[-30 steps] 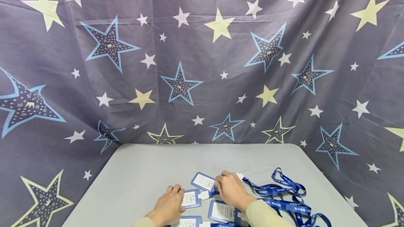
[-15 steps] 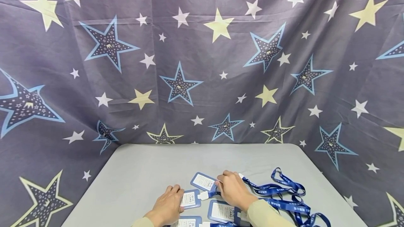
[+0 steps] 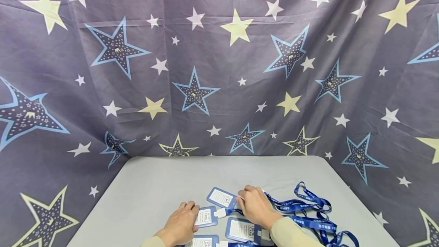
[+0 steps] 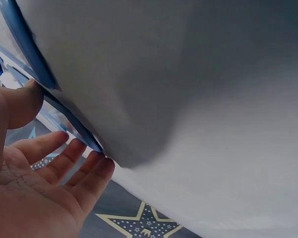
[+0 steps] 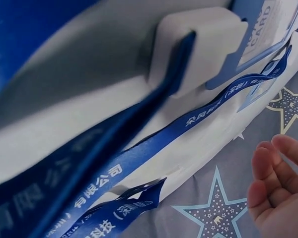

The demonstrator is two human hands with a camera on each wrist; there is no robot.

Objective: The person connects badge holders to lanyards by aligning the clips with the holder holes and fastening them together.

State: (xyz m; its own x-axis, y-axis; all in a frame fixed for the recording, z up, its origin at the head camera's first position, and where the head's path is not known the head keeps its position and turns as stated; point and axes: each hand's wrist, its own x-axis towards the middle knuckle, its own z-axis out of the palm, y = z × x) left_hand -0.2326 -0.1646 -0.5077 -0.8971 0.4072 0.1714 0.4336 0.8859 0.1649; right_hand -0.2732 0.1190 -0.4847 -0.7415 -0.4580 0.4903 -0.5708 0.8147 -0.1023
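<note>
My left hand point(image 3: 180, 222) has its fingers and thumb at opposite edges of the left end of a blue-framed ID card holder point(image 3: 207, 217). In the left wrist view, the thumb and fingertips hold the holder's rim point(image 4: 69, 114). My right hand point(image 3: 257, 206) lies low at the right end of another card holder point(image 3: 221, 197), above a blue lanyard. In the right wrist view, its curled fingers point(image 5: 270, 181) show at the right edge, but I cannot tell what they hold. A white clip point(image 3: 220, 213) joins the left-held holder to its lanyard.
Two more card holders lie nearer: one point(image 3: 241, 230) by the right forearm, another point(image 3: 202, 241) at the bottom edge. Blue printed lanyards point(image 3: 313, 220) are heaped on the right of the grey table point(image 3: 164, 178). A star-patterned cloth point(image 3: 212, 48) hangs behind the table.
My right hand has shifted slightly right, showing more of the upper card holder's right end. My left hand stays on its card holder.
</note>
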